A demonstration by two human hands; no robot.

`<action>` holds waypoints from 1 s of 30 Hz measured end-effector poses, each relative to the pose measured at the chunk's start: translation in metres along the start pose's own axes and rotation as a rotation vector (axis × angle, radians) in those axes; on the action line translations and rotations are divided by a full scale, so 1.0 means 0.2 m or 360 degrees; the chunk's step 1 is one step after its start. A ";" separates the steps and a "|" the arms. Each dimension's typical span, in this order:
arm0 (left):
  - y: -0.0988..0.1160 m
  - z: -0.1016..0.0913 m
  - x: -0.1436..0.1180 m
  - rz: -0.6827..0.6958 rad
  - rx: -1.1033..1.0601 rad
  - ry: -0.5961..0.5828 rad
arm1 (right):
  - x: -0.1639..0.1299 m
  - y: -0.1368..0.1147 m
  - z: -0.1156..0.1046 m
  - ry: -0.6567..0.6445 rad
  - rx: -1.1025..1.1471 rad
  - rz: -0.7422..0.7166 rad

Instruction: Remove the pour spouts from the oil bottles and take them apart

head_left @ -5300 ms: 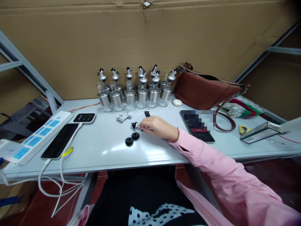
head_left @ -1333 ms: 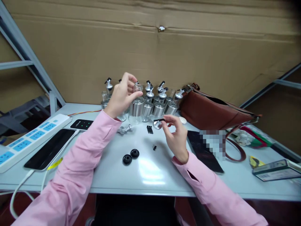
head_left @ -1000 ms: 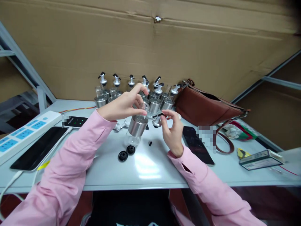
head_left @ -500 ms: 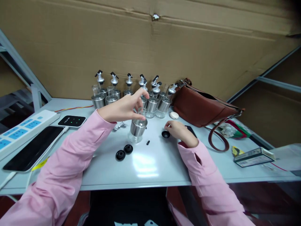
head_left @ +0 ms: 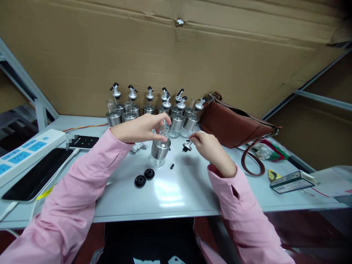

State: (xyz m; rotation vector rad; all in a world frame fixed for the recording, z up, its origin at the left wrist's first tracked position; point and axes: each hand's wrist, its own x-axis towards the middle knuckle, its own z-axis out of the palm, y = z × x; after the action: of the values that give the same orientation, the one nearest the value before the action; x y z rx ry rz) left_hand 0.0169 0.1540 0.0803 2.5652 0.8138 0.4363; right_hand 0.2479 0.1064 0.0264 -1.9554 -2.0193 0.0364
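Note:
My left hand (head_left: 143, 127) grips the open neck of a glass bottle with a steel collar (head_left: 160, 151), which stands upright on the grey table (head_left: 170, 194). My right hand (head_left: 209, 146) holds a small silver and black pour spout (head_left: 187, 146) just right of that bottle, a little above the table. Two black round stoppers (head_left: 145, 177) lie in front of the bottle. A tiny black piece (head_left: 172, 166) rests between the bottle and my right hand. Loose silver spout parts (head_left: 139, 147) lie behind my left wrist.
Several capped bottles (head_left: 154, 108) line the cardboard wall at the back. A brown bag (head_left: 236, 126) lies to the right, a boxed item (head_left: 292, 181) beyond it. A power strip (head_left: 24, 151), black phone (head_left: 35, 174) and small black device (head_left: 85, 141) sit on the left.
My left hand took a bottle from the back row and set it down near the stoppers. My right hand dipped to the table, then rose holding the pour spout beside the bottle.

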 end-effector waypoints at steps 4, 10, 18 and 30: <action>0.00 -0.01 -0.01 -0.0014 0.0041 -0.0020 | 0.02 -0.16 -0.17 0.0386 0.0075 -0.0197; 0.02 -0.01 -0.01 -0.0017 0.0066 -0.0009 | 0.11 -0.21 -0.37 0.0418 0.0355 -0.0606; 0.01 -0.01 -0.01 0.0006 0.0003 0.0001 | 0.12 -0.27 -0.37 0.0350 0.0528 -0.0764; 0.00 -0.02 -0.01 0.0008 0.0022 -0.0035 | 0.11 -0.33 -0.34 0.0339 0.0579 -0.0959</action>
State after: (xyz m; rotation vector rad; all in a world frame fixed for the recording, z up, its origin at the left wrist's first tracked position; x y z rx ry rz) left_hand 0.0142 0.1536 0.0828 2.5808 0.8059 0.4044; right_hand 0.2014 0.1098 0.1122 -1.0438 -2.1827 0.0465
